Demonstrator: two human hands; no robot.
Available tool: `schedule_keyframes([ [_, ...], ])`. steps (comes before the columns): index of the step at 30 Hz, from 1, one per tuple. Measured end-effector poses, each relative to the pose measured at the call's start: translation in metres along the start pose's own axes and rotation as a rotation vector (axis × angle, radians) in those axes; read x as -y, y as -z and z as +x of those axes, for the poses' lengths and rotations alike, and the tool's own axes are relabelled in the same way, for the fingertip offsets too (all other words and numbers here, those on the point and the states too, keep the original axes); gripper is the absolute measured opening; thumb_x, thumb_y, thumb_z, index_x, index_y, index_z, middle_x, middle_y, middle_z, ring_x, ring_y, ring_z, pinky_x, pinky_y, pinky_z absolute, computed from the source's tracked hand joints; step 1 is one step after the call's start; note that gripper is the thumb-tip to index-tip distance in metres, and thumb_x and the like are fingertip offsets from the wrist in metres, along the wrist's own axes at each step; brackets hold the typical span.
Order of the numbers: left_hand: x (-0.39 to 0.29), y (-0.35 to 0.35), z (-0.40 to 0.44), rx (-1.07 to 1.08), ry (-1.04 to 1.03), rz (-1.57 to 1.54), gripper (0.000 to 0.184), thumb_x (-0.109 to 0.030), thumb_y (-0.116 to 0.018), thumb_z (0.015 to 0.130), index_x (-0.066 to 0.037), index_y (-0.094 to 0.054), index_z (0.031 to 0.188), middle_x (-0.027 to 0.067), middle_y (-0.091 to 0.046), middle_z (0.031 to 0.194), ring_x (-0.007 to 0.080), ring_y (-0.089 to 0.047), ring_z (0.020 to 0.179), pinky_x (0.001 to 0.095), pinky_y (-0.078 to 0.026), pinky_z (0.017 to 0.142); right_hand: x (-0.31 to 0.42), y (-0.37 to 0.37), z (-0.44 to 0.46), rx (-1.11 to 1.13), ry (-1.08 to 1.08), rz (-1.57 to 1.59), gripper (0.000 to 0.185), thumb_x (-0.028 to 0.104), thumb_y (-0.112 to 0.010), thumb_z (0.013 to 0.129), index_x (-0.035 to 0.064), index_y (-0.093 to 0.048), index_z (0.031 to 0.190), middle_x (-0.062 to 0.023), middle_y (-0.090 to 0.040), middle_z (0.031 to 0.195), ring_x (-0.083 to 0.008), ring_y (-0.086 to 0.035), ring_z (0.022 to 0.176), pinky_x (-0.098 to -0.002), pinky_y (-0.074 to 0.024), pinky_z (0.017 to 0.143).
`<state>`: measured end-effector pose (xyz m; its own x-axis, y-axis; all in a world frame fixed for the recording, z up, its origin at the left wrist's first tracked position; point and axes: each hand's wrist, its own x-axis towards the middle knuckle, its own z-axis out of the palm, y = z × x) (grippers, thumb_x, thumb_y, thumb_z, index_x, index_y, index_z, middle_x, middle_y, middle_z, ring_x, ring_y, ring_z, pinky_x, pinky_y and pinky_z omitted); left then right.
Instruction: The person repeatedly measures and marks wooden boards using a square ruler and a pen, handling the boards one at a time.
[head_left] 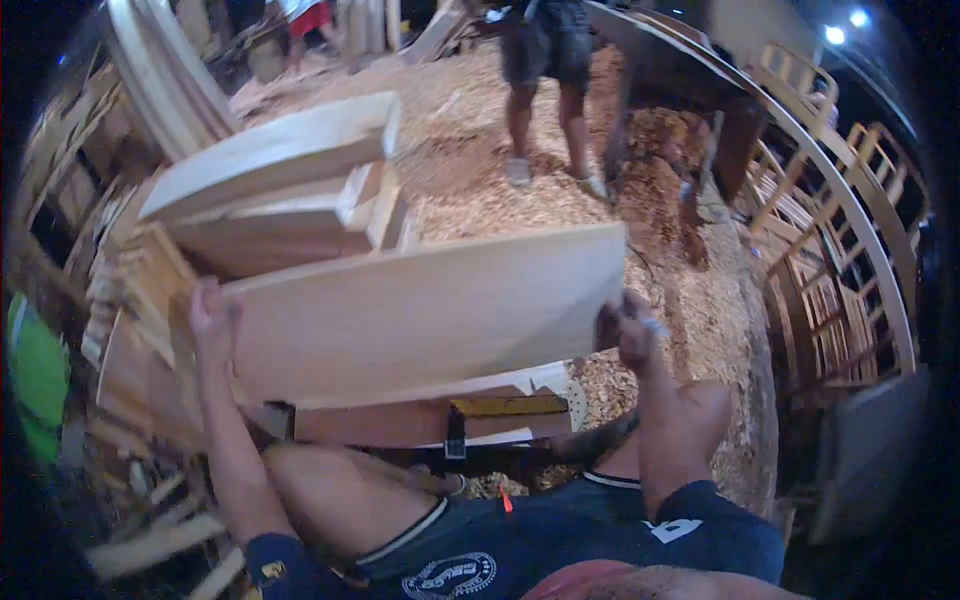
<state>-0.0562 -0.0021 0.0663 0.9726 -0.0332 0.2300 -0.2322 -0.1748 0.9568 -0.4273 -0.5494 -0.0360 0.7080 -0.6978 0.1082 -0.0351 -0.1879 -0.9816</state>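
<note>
A wide pale wooden board (430, 310) is tilted up on its long edge in front of me, spanning both hands. My left hand (212, 315) closes around its left end. At its right end, the fingers of my right hand (632, 330) are wrapped on the board's edge, partly in shadow. Below the board lies a reddish-brown wooden piece (370, 425) with a torn pale sheet (510, 384) along its top. A small dark metal-looking part (455, 435) stands against that piece, between my knees.
Pale cut boards (280, 150) are stacked ahead on the left. Wood shavings (470, 215) cover the floor. Another person (545, 80) in shorts stands beyond the board. Slatted wooden frames (820, 300) line the right side, and a bright green object (38, 380) sits far left.
</note>
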Motion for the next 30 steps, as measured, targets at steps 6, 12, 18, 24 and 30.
schedule_keyframes([
  [6, -0.133, -0.017, 0.062, 0.05, -0.195, 0.051, 0.065, -0.035, -0.083, 0.082, -0.003, -0.053, 0.13, 0.0077, -0.06, 0.115, 0.0171, -0.06, 0.107, 0.0288, -0.05, 0.09, 0.112, -0.001, 0.04, 0.076, 0.192, 0.563, 0.039, 0.02, -0.055, 0.102, -0.005, -0.052, 0.132, -0.0138, -0.065, 0.122, -0.0202, -0.062, 0.112, -0.0331, -0.0475, 0.101],
  [12, -0.218, -0.055, 0.158, -0.065, -0.496, 0.883, 0.072, -0.043, -0.082, 0.081, -0.001, -0.054, 0.133, 0.0103, -0.063, 0.121, 0.0186, -0.06, 0.114, 0.0302, -0.047, 0.098, 0.162, -0.051, 0.111, 0.088, -0.075, 0.854, 0.036, 0.017, -0.059, 0.099, -0.0079, -0.056, 0.125, -0.0166, -0.066, 0.117, -0.0261, -0.065, 0.107, -0.0395, -0.0513, 0.096],
  [18, -0.203, -0.124, 0.02, 0.151, -0.637, 0.095, 0.028, -0.029, -0.072, 0.092, -0.004, -0.068, 0.102, 0.0015, -0.067, 0.094, 0.0104, -0.059, 0.089, 0.0258, -0.047, 0.085, 0.218, -0.13, 0.134, 0.168, -0.005, 0.846, 0.032, 0.016, -0.055, 0.101, -0.007, -0.055, 0.123, -0.0169, -0.066, 0.115, -0.0236, -0.066, 0.102, -0.0355, -0.0537, 0.094],
  [24, -0.046, -0.193, -0.149, 0.946, -0.039, 0.47, 0.04, -0.033, -0.077, 0.082, -0.005, -0.069, 0.109, 0.0099, -0.071, 0.084, 0.0199, -0.069, 0.079, 0.0338, -0.055, 0.073, 0.205, -0.203, 0.173, 0.086, -0.195, 0.797, 0.03, 0.021, -0.056, 0.1, -0.004, -0.058, 0.118, -0.0121, -0.065, 0.103, -0.0232, -0.066, 0.089, -0.0381, -0.0591, 0.078],
  [30, 0.067, -0.229, -0.224, 1.216, 0.033, 1.104, 0.083, -0.064, -0.068, 0.082, 0.0, -0.048, 0.131, 0.0216, -0.066, 0.111, 0.0342, -0.065, 0.107, 0.0481, -0.049, 0.094, 0.236, -0.236, 0.166, 0.131, -0.216, 0.673, 0.039, 0.03, -0.058, 0.098, -0.0027, -0.053, 0.119, -0.0168, -0.062, 0.1, -0.0282, -0.068, 0.084, -0.045, -0.0592, 0.073],
])
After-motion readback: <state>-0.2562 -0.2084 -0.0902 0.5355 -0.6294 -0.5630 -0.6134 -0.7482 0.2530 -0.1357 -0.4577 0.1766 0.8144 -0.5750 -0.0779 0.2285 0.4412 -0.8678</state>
